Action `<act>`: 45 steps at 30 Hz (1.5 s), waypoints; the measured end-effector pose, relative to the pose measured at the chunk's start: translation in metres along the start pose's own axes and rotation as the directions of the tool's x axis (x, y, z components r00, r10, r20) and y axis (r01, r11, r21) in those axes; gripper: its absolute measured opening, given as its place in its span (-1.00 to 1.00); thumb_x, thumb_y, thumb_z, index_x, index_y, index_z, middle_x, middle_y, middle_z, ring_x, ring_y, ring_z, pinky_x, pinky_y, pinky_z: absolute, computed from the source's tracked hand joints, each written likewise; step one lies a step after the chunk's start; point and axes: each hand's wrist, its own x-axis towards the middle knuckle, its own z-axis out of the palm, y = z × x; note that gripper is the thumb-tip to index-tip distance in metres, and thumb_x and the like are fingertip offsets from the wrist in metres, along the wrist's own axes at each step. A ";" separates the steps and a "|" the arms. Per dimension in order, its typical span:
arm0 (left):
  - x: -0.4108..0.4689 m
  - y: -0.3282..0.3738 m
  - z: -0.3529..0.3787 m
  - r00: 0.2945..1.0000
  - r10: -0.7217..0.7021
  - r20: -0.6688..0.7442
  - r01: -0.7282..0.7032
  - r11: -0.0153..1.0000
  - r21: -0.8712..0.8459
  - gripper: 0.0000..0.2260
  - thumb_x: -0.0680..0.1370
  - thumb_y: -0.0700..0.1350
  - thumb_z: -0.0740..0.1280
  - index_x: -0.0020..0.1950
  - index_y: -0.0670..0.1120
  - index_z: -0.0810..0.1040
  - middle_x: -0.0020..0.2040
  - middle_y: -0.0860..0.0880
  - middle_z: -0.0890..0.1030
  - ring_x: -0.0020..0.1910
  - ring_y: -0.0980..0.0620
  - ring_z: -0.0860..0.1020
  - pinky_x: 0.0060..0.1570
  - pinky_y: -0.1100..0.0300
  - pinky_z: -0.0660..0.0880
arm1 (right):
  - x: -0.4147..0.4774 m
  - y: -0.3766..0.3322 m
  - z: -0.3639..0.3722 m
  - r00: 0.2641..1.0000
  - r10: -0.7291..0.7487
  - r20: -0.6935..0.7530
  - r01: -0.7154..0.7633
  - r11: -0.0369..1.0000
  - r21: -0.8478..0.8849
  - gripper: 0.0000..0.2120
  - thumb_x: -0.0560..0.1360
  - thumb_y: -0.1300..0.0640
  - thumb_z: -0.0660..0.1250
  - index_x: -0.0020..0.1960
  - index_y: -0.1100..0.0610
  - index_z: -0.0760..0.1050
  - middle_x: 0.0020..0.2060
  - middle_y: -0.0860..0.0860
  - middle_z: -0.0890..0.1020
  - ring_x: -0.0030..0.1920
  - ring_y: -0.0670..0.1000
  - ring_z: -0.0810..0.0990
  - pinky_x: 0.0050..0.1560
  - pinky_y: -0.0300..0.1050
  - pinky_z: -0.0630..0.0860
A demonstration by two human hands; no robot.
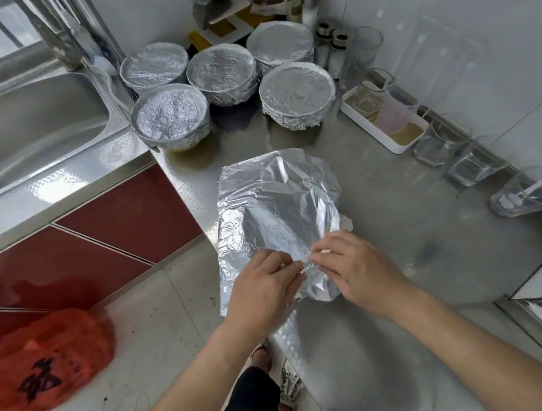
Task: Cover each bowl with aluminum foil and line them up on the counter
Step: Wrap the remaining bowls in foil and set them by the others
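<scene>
Near the counter edge [183,192], both hands [262,286] [361,273] pinch foil [279,204].

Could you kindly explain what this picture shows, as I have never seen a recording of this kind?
No machine here: one camera worn on a person's head looks down at their two bare hands. The left hand and right hand both pinch the near edge of a crumpled foil sheet lying on the steel counter; whether a bowl sits under it is hidden. Behind it stand five foil-covered bowls, next to a sink. Clear glasses line the wall on the right.
</scene>
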 end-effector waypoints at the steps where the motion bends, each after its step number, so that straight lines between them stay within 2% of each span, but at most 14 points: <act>1: 0.000 -0.001 0.001 1.000 0.007 -0.003 -0.007 1.000 0.007 -0.80 0.59 -0.02 0.29 -0.01 -0.07 0.68 -0.11 0.00 0.60 -0.14 -0.03 0.51 -0.14 0.13 0.49 | 0.000 -0.002 0.005 1.000 -0.012 0.009 0.012 1.000 0.006 -0.79 0.39 0.32 0.46 0.02 0.17 0.64 -0.06 0.02 0.62 -0.01 0.09 0.56 -0.09 0.00 0.57; 5: 0.003 -0.004 0.004 0.999 0.046 0.023 -0.047 0.998 0.035 -0.81 0.59 -0.02 0.31 -0.06 -0.06 0.68 -0.15 0.02 0.59 -0.17 -0.03 0.50 -0.17 0.13 0.49 | -0.001 -0.001 0.016 0.999 -0.030 -0.019 0.030 0.999 -0.031 -0.82 0.38 0.34 0.45 -0.04 0.17 0.63 -0.13 0.03 0.61 -0.09 0.09 0.55 -0.16 -0.05 0.57; 9: 0.005 -0.007 0.009 0.996 0.081 0.034 -0.082 0.995 0.052 -0.79 0.61 -0.06 0.29 -0.15 -0.09 0.64 -0.21 0.01 0.56 -0.23 -0.02 0.49 -0.21 0.11 0.49 | 0.002 0.000 0.017 0.997 -0.066 -0.049 0.062 0.995 -0.082 -0.79 0.47 0.27 0.19 -0.12 0.18 0.61 -0.18 0.04 0.59 -0.13 0.08 0.53 -0.22 -0.07 0.56; 13: 0.016 0.000 0.014 0.987 0.161 0.011 -0.162 0.981 0.111 -0.74 0.59 -0.17 0.30 -0.32 -0.09 0.51 -0.34 -0.02 0.47 -0.32 -0.03 0.43 -0.26 0.12 0.42 | 0.003 0.009 0.014 0.993 -0.112 -0.028 0.108 0.988 -0.107 -0.83 0.43 0.37 0.24 -0.17 0.17 0.55 -0.22 0.04 0.54 -0.16 0.08 0.49 -0.23 -0.05 0.53; 15: 0.023 0.007 0.019 0.992 0.128 -0.012 -0.125 0.985 0.118 -0.76 0.53 -0.20 0.35 -0.35 -0.09 0.49 -0.38 -0.03 0.45 -0.35 -0.02 0.41 -0.30 0.10 0.43 | 0.006 0.015 0.009 0.992 -0.122 -0.019 0.120 0.988 -0.100 -0.84 0.39 0.39 0.30 -0.16 0.16 0.56 -0.21 0.03 0.55 -0.13 0.07 0.50 -0.20 -0.07 0.53; 17: 0.027 0.012 0.022 0.999 0.043 -0.014 -0.041 0.995 0.087 -0.80 0.50 -0.15 0.36 -0.33 -0.09 0.53 -0.37 -0.02 0.46 -0.33 -0.03 0.42 -0.31 0.07 0.47 | 0.008 0.020 0.004 0.993 -0.109 -0.035 0.106 0.990 -0.092 -0.86 0.38 0.37 0.39 -0.16 0.15 0.58 -0.18 0.02 0.57 -0.10 0.06 0.51 -0.17 -0.08 0.53; 20: 0.022 0.015 0.014 0.998 -0.059 0.024 0.058 0.998 0.036 -0.76 0.53 0.04 0.25 -0.13 -0.06 0.64 -0.25 0.03 0.56 -0.20 -0.01 0.48 -0.21 0.18 0.45 | 0.008 0.021 -0.002 0.998 -0.050 -0.026 0.047 0.995 -0.084 -0.79 0.33 0.32 0.49 -0.08 0.12 0.61 -0.08 0.00 0.59 0.00 0.06 0.52 -0.15 -0.02 0.55; 23: 0.009 0.010 -0.001 0.995 -0.100 0.020 0.101 0.995 -0.020 -0.73 0.55 0.08 0.24 -0.02 -0.02 0.68 -0.13 0.08 0.59 -0.12 0.05 0.48 -0.20 0.28 0.41 | 0.003 0.014 -0.003 0.999 -0.028 0.022 0.029 0.999 -0.033 -0.75 0.36 0.33 0.46 0.02 0.14 0.61 -0.02 0.00 0.58 0.05 0.07 0.53 -0.09 0.00 0.57; 27: -0.003 -0.002 -0.004 0.995 -0.075 0.059 0.076 0.997 -0.012 -0.76 0.57 0.08 0.27 0.01 0.00 0.69 -0.09 0.10 0.59 -0.08 0.05 0.50 -0.20 0.19 0.50 | -0.001 0.004 0.004 0.999 -0.026 0.041 0.024 0.999 0.028 -0.85 0.46 0.26 0.40 0.02 0.16 0.62 -0.02 0.02 0.58 0.05 0.05 0.51 0.00 -0.02 0.56; 32: -0.002 -0.005 -0.001 1.000 0.013 0.028 -0.014 0.999 0.044 -0.81 0.58 0.03 0.30 -0.04 0.00 0.69 -0.14 0.07 0.59 -0.15 0.03 0.50 -0.24 0.20 0.47 | 0.002 -0.005 0.015 1.000 -0.012 -0.008 0.012 0.999 0.050 -0.93 0.48 0.18 0.42 -0.05 0.16 0.61 -0.11 0.01 0.58 -0.05 0.07 0.52 -0.12 0.00 0.57; 36: -0.003 -0.008 0.006 0.998 0.065 0.023 -0.066 0.995 0.071 -0.82 0.60 -0.05 0.33 -0.10 -0.08 0.68 -0.20 0.03 0.57 -0.22 0.01 0.49 -0.27 0.14 0.49 | 0.002 -0.004 0.020 0.998 -0.040 -0.038 0.039 0.999 -0.004 -0.94 0.44 0.28 0.44 -0.11 0.17 0.61 -0.17 0.02 0.58 -0.11 0.08 0.53 -0.22 -0.01 0.57; 39: 0.000 -0.004 0.011 0.994 0.105 0.021 -0.107 0.989 0.105 -0.82 0.60 -0.12 0.33 -0.16 -0.11 0.64 -0.25 0.00 0.54 -0.27 0.00 0.46 -0.27 0.12 0.47 | 0.003 0.000 0.019 0.995 -0.096 -0.039 0.094 0.994 -0.054 -0.91 0.46 0.33 0.33 -0.12 0.18 0.57 -0.18 0.04 0.57 -0.12 0.10 0.51 -0.18 -0.01 0.55; 42: 0.010 0.006 0.013 0.998 0.064 -0.014 -0.062 0.994 0.095 -0.84 0.57 -0.15 0.36 -0.20 -0.11 0.62 -0.30 -0.01 0.52 -0.31 -0.01 0.44 -0.27 0.12 0.45 | 0.005 0.010 0.014 0.993 -0.116 -0.016 0.115 0.992 -0.060 -0.85 0.47 0.36 0.26 -0.09 0.19 0.57 -0.13 0.05 0.56 -0.06 0.10 0.50 -0.10 0.00 0.54; 45: 0.015 0.016 0.013 0.999 -0.038 -0.017 0.038 0.999 0.011 -0.81 0.59 -0.10 0.30 -0.17 -0.10 0.63 -0.29 -0.01 0.55 -0.27 -0.04 0.46 -0.21 0.12 0.45 | 0.007 0.019 0.004 0.998 -0.058 -0.010 0.058 0.998 -0.001 -0.87 0.47 0.34 0.30 -0.08 0.17 0.58 -0.08 0.05 0.55 0.06 0.12 0.50 -0.02 0.05 0.53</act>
